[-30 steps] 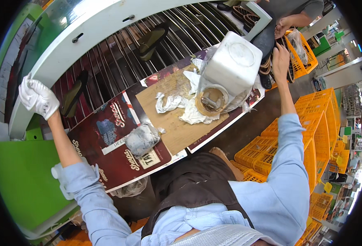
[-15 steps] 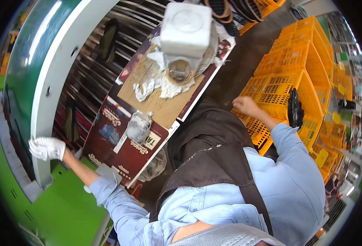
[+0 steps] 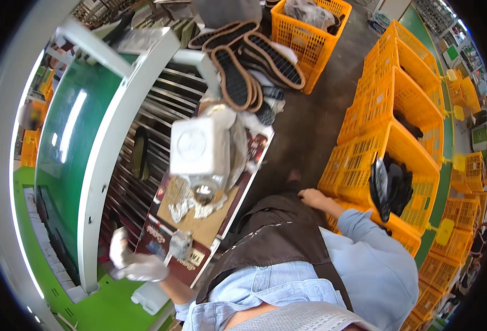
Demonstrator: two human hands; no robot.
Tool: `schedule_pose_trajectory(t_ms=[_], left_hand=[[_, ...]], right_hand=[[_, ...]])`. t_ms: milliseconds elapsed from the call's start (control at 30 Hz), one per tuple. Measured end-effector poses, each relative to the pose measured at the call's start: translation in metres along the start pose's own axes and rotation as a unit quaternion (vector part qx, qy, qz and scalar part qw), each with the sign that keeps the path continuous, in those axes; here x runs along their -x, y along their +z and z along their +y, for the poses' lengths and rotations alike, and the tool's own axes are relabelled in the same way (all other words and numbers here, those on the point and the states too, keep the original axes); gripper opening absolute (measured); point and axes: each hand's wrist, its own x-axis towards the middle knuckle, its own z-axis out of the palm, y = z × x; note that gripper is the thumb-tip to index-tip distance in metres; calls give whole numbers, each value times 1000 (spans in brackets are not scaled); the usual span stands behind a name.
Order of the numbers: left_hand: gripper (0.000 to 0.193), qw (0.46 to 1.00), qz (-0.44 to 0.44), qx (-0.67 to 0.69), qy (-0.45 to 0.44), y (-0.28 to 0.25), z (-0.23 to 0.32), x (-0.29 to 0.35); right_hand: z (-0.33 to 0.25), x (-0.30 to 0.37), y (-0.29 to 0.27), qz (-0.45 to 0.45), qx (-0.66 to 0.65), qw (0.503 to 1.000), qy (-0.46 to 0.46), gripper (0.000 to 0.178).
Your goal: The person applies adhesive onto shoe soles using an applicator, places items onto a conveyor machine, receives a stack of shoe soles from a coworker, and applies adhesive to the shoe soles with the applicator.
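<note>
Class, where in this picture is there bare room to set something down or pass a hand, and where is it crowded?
Free: the floor between the table and yellow crates, beyond the right hand; a small patch of tan board between the tissue and grey bundle. Crowded: around the big white container and among the heaped soles beyond it.

Matt cloth glove (image 3: pixel 141 267); smooth plastic crates (image 3: pixel 359 160); shiny metal rods (image 3: pixel 171 110); crumpled paper tissue (image 3: pixel 181 211).

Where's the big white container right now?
It's left of centre in the head view: the white container is beyond the gloved left hand, with metal rods to its left and black soles above it in the picture.
</note>
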Motion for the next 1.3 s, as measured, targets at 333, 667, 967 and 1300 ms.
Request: schedule_pose_trajectory(t_ms=[333,667,967,1300], left_hand=[[12,808,-577,117,18,328,126,90],[13,761,-635,129,23,470,140,113],[18,782,-608,82,-109,577,92,88],[24,811,-516,-14,-275,658,79,100]], right_hand=[[83,5,-96,183,-277,943,-3,31],[161,-33,-152,126,-382,915,28,28],[213,-122,-318,84,-237,968,21,32],[260,-233,-571,152,-106,960,-209,24]])
